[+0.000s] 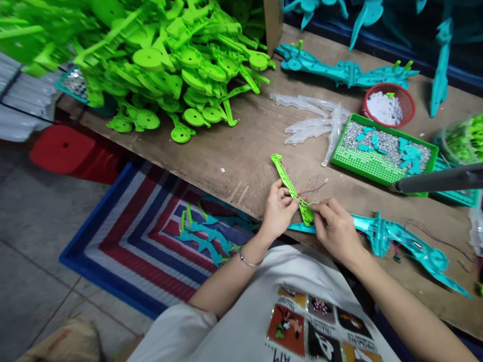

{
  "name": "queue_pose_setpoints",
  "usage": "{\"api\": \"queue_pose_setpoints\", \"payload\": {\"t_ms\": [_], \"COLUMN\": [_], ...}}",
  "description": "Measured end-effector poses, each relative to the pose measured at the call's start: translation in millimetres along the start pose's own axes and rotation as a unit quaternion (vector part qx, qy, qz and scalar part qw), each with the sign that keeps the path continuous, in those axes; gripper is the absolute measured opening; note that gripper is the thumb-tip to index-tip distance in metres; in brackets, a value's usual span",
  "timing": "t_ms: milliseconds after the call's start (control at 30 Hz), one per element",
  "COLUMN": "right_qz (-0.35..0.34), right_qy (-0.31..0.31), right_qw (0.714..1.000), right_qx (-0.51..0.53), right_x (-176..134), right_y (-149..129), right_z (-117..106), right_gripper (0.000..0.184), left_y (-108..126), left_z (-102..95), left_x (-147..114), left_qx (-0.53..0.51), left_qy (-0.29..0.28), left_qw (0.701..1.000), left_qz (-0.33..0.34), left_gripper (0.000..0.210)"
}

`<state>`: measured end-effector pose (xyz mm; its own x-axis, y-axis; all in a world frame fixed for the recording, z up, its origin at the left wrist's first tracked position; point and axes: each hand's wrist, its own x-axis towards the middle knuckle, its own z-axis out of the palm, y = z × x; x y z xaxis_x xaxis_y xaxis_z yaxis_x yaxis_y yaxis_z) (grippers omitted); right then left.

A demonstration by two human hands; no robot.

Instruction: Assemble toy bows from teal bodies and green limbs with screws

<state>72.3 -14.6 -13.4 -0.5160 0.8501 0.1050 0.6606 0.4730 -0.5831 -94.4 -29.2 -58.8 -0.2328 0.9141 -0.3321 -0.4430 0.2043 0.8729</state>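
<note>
hands pinch green plastic strip (291, 190) over workbench (234, 146): left hand (278, 210) grip mid-strip, right hand (337, 232) grip lower end.

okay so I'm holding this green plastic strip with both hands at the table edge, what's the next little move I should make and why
Probably keep the left hand steadying the green strip and use the right hand to seat the thin wire at its near end. The right fingers are already pinched there, the wire trails loose across the table, and the teal part lies just beside.
</note>
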Motion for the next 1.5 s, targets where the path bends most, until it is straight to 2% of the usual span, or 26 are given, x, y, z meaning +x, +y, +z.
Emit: {"api": "queue_pose_setpoints", "payload": {"t_ms": [133, 333, 400, 467, 567, 667, 800, 900, 1033, 1100, 1167, 1233, 1300, 1333, 1400, 1467, 1500], "right_qz": [0.019, 0.132, 0.142, 0.118, 0.034, -0.036, -0.059, -0.028, 0.065, 0.098, 0.113, 0.12, 0.123, 0.124, 0.124, 0.128, 0.129], "right_qy": [0.022, -0.001, -0.002, -0.001, -0.018, -0.047, -0.061, -0.051, -0.011, -0.002, -0.008, -0.021, -0.036, -0.042, -0.054, -0.06, -0.063], "right_qw": [1.0, 0.989, 0.986, 0.984, 0.98, 0.976, 0.979, 0.992, 0.998, 0.995, 0.993, 0.992, 0.991, 0.99, 0.989, 0.988, 0.988], "right_qx": [0.001, -0.064, -0.092, -0.132, -0.194, -0.212, -0.187, -0.108, 0.004, 0.003, -0.017, -0.031, -0.038, -0.041, -0.051, -0.058, -0.054], "right_x": [5.1, 13.6, 14.7, 14.0, 10.2, 3.7, -10.2, -19.3, -17.7, -12.3, -6.7, -2.5, 0.3, 1.4, 3.3, 4.6, 4.9], "right_y": [0.8, -4.8, -5.9, -6.4, -8.6, -12.7, -10.8, 0.3, 14.6, 17.1, 16.7, 15.0, 12.9, 12.0, 10.5, 10.2, 10.9], "right_z": [4.0, 10.2, 13.1, 14.9, 12.8, 6.6, 0.2, -2.7, -6.2, -7.0, -6.8, -6.1, -4.9, -4.1, -2.8, -3.0, -4.1], "right_gripper": [0.017, 0.01, 0.011, 0.015, 0.023, 0.023, 0.025, 0.026, 0.017, 0.014, 0.013, 0.012, 0.012, 0.012, 0.013, 0.013, 0.013], "left_y": [-1.1, -1.9, -2.1, -2.7, -4.2, -5.6, -6.0, -6.3, -7.7, -6.3, -2.2, 3.7, 8.6, 10.0, 9.9, 6.7, 4.4], "left_z": [-0.6, -2.4, -2.3, -1.8, -1.0, -1.6, -2.9, -2.5, -2.4, -4.2, -7.6, -11.6, -14.9, -16.0, -17.4, -18.2, -18.7], "left_x": [0.0, -0.4, -0.4, -0.3, -0.3, -0.5, -1.6, -1.8, 0.2, 0.0, -3.5, -11.0, -21.2, -26.3, -34.8, -39.6, -40.7], "left_qx": [-0.001, 0.001, 0.005, 0.008, 0.008, 0.007, 0.012, 0.016, 0.024, 0.048, 0.115, 0.233, 0.361, 0.412, 0.475, 0.501, 0.509], "left_qy": [-0.002, -0.003, -0.004, -0.001, 0.008, 0.006, 0.005, 0.01, 0.009, 0.012, 0.026, 0.054, 0.045, 0.008, -0.111, -0.201, -0.219], "left_qw": [1.0, 1.0, 1.0, 1.0, 1.0, 1.0, 1.0, 1.0, 1.0, 0.999, 0.992, 0.966, 0.91, 0.878, 0.816, 0.774, 0.764], "left_qz": [-0.002, -0.001, 0.001, 0.002, 0.004, 0.003, 0.008, 0.01, 0.015, 0.019, 0.039, 0.1, 0.198, 0.246, 0.311, 0.329, 0.33], "left_gripper": [0.07, 0.07, 0.071, 0.071, 0.071, 0.07, 0.069, 0.071, 0.075, 0.075, 0.076, 0.075, 0.067, 0.062, 0.058, 0.065, 0.069]}}
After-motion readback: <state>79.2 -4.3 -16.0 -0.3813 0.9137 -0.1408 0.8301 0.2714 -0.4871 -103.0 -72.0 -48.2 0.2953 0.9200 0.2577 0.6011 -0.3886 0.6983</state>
